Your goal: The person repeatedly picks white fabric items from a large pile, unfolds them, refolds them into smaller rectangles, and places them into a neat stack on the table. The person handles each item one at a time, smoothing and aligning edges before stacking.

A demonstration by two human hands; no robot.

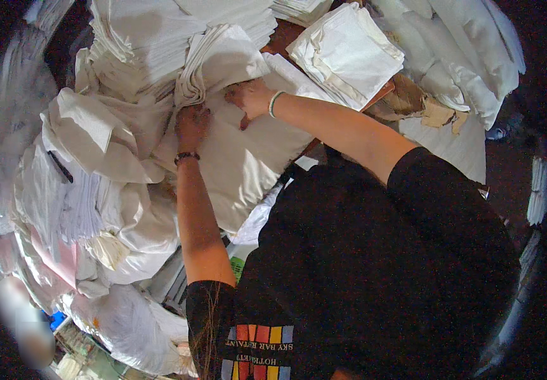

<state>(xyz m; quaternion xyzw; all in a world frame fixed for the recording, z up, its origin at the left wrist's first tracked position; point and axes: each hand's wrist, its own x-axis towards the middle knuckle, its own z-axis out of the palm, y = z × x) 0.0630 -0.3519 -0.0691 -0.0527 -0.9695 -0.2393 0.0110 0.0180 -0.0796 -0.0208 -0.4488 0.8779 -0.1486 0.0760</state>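
Observation:
A bundle of folded white cloths (223,58) lies before me, its layered folds bent over at the left end. Just under those folds is my left hand (192,126), a dark bracelet at its wrist, with fingers curled against the bundle's lower end. My right hand (251,100), wearing a light bracelet, touches the bundle's near edge; its thumb sticks out apart from the fingers, and some fingertips are in shadow. Beneath both hands spreads a large smooth white cloth (242,152), sloping toward my body.
A tall stack of folded white linens (150,44) rises at the far left. Another square stack (349,50) stands at the far right, beside torn brown cardboard (441,114). Loose cloth (96,133) and plastic-wrapped bundles (124,323) crowd the left side.

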